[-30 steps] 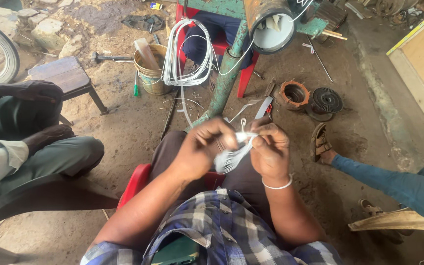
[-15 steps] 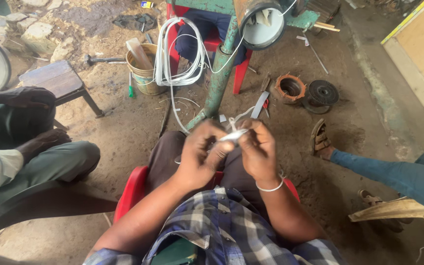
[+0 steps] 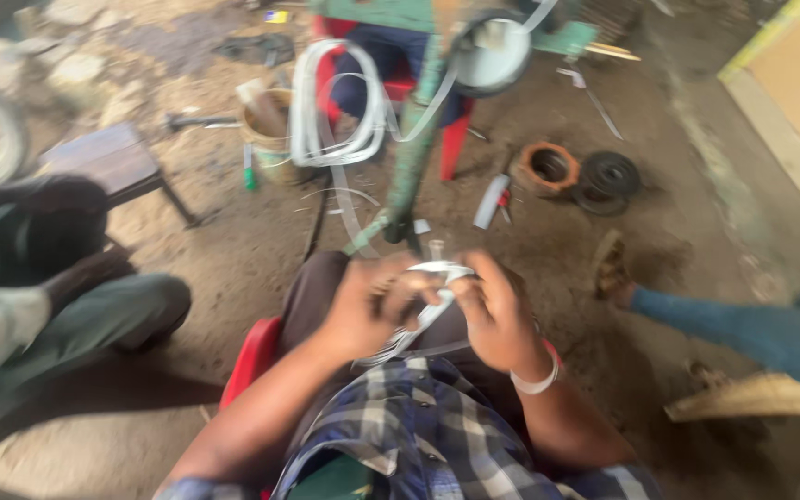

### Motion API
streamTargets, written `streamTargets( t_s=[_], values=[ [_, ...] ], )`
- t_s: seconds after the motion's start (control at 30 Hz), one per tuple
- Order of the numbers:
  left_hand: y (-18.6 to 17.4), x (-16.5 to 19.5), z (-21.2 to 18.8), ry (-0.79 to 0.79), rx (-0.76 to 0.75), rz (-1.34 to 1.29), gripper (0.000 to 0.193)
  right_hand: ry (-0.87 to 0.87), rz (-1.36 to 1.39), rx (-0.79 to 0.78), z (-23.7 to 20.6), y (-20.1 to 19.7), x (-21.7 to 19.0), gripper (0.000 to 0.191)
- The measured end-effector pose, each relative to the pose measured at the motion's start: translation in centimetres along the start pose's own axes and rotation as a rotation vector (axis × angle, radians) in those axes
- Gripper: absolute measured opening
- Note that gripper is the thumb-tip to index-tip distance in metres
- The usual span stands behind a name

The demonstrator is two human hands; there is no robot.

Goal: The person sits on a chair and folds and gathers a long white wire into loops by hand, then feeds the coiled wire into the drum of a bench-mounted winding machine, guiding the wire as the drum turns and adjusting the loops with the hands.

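At 6 o'clock, nearest the camera, is the person's blue and white checked shirt [image 3: 418, 435], and under the thighs the edge of a red plastic chair [image 3: 250, 356] shows. Just above the lap the two hands meet near the middle of the view. The left hand [image 3: 363, 306] is curled with its fingers closed on a flat white strip [image 3: 430, 296], and the right hand [image 3: 497, 310], with a white bangle [image 3: 534, 381] on the wrist, pinches the same strip from the 3 o'clock side; the strip loops between both hands and hangs down toward the shirt. The picture is blurred, so the exact finger grip cannot be told. At 9 o'clock another person's leg in grey-green trousers [image 3: 94, 315] rests on the earth floor, and at 3 o'clock a second person's leg in blue jeans [image 3: 743, 324] ends in a sandalled foot [image 3: 611, 268]. Further out at 12 o'clock a green metal stand [image 3: 409, 167] rises, with a coil of white strip [image 3: 331, 102] hanging beside it at 11 o'clock. At 1 o'clock lie an orange ring-shaped part [image 3: 548, 167] and a black round part [image 3: 608, 176], touching or almost touching. At 10 o'clock stands a small wooden stool [image 3: 108, 162].
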State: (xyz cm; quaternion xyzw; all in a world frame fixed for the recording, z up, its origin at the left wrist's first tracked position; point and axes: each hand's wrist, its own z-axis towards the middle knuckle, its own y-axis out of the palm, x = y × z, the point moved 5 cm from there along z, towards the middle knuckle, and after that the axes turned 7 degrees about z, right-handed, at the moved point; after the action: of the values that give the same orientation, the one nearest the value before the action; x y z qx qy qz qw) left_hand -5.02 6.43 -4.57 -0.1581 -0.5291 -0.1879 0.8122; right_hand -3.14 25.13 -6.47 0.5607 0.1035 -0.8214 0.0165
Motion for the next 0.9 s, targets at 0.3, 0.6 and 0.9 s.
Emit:
streamTargets(
  t_s=[0.3, 0.6, 0.9],
  values=[
    [0.9, 0.6, -0.8, 0.118, 0.037, -0.031, 0.031, 0.073, 0.759, -0.259, -0.1, 2.9, -2.2, 0.024],
    [1.3, 1.8, -1.4, 0.090, 0.065, -0.255, 0.022, -0.372, 0.355, 0.142, -1.1, 1.0, -0.6, 0.018],
    [0.2, 1.9, -2.0, -0.051, -0.122, -0.250, 0.016, -0.218, 0.516, -0.090, -0.8, 0.0, -1.9, 0.013]
  ],
)
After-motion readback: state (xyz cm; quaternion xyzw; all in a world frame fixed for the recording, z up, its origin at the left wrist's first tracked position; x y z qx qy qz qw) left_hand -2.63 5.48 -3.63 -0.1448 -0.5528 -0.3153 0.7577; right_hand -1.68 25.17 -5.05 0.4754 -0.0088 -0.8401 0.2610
